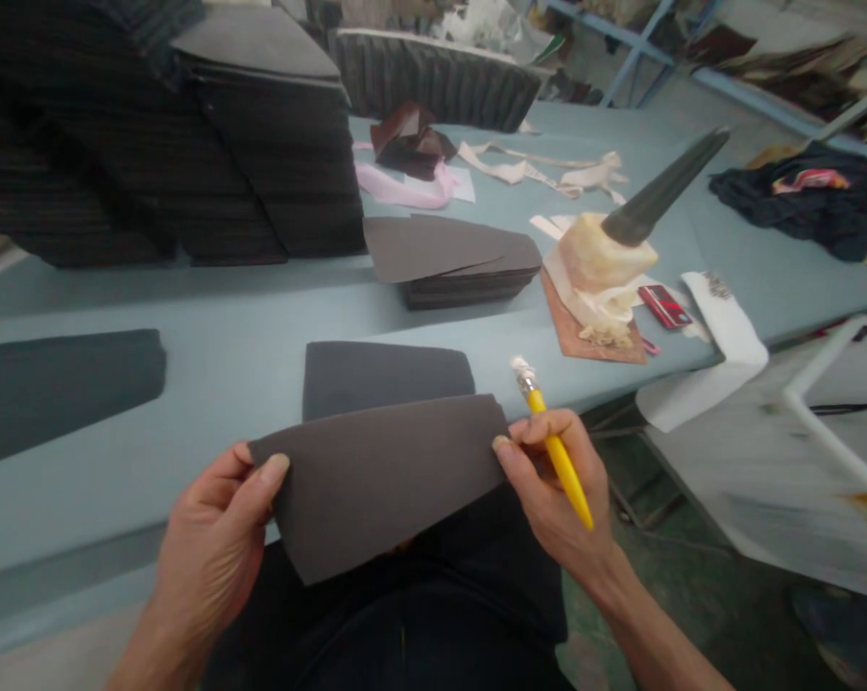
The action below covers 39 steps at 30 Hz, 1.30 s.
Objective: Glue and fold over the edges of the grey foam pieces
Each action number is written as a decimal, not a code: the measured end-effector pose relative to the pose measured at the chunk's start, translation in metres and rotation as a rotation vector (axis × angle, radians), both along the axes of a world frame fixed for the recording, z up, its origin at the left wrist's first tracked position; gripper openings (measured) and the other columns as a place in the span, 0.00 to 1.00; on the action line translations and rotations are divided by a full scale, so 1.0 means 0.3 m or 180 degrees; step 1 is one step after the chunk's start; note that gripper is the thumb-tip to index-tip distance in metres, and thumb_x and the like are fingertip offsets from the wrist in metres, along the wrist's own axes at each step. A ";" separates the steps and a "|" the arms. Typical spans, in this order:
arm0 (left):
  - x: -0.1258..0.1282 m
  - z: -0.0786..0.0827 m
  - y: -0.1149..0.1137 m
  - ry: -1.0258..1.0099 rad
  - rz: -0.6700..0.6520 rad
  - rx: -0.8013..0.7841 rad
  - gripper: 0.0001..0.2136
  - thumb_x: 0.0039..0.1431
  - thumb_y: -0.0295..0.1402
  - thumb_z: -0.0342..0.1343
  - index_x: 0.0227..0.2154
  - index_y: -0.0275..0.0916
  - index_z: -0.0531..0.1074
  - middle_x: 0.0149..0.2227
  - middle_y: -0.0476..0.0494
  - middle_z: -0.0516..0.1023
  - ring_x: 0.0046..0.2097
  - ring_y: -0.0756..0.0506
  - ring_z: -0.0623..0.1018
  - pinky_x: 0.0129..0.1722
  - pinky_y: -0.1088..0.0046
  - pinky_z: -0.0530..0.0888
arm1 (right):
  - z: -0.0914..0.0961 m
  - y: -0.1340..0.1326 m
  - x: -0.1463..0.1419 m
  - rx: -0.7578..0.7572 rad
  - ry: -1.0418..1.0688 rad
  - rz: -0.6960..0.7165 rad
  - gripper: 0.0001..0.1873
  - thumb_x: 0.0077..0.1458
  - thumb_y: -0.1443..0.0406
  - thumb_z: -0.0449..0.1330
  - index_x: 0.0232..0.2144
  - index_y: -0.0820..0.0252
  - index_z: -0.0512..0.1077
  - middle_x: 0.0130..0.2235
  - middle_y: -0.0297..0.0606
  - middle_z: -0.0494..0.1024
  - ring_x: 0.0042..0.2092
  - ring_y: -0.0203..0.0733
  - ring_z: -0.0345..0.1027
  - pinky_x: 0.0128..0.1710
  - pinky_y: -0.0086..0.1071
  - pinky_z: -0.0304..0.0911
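Between my two hands a dark grey-brown tapered sheet (397, 480) is held up above the table's front edge. My left hand (217, 537) pinches its wider left end between thumb and fingers. At the narrower right end, my right hand (563, 480) pinches the corner. That same hand also carries a yellow-handled brush (566, 475), its short pale tip pointing up and away. Just behind the held sheet, a dark panel (382, 374) lies flat on the table. Farther back is a low stack of similar tapered sheets (469, 288), the top ones fanned askew.
Tall stacks of black panels (275, 163) stand at the back left. Another dark panel (65, 389) lies at the left. On the right, a yellowish block (598, 254) with a dark cone rests on a brown board (573, 336), near a red box (664, 306) and a white strip (728, 336).
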<state>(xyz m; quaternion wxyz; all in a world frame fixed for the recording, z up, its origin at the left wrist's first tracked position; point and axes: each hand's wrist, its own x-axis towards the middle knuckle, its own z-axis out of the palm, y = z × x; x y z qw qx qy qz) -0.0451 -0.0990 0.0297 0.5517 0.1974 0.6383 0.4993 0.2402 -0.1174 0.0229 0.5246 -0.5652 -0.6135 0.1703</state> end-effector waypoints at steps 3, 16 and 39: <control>-0.018 -0.032 -0.015 0.0190 0.0049 0.0096 0.31 0.24 0.55 0.83 0.30 0.43 0.80 0.32 0.47 0.84 0.33 0.45 0.81 0.30 0.75 0.81 | 0.003 -0.009 -0.008 0.0107 -0.0263 0.0037 0.12 0.62 0.69 0.67 0.38 0.50 0.67 0.33 0.29 0.78 0.31 0.35 0.77 0.33 0.27 0.76; 0.001 -0.023 -0.033 0.0130 0.0023 -0.0299 0.32 0.24 0.55 0.82 0.31 0.42 0.79 0.33 0.43 0.84 0.40 0.37 0.85 0.33 0.66 0.85 | -0.006 0.011 0.012 0.0044 -0.0500 0.0283 0.13 0.61 0.68 0.67 0.39 0.48 0.66 0.32 0.27 0.75 0.30 0.36 0.76 0.30 0.28 0.74; 0.021 -0.021 -0.107 0.1514 -0.0347 0.0650 0.31 0.51 0.44 0.75 0.58 0.46 0.74 0.32 0.53 0.82 0.31 0.50 0.82 0.33 0.79 0.81 | -0.028 0.023 0.022 0.0126 -0.0653 -0.0131 0.15 0.58 0.66 0.73 0.38 0.52 0.69 0.35 0.29 0.77 0.33 0.37 0.74 0.34 0.32 0.71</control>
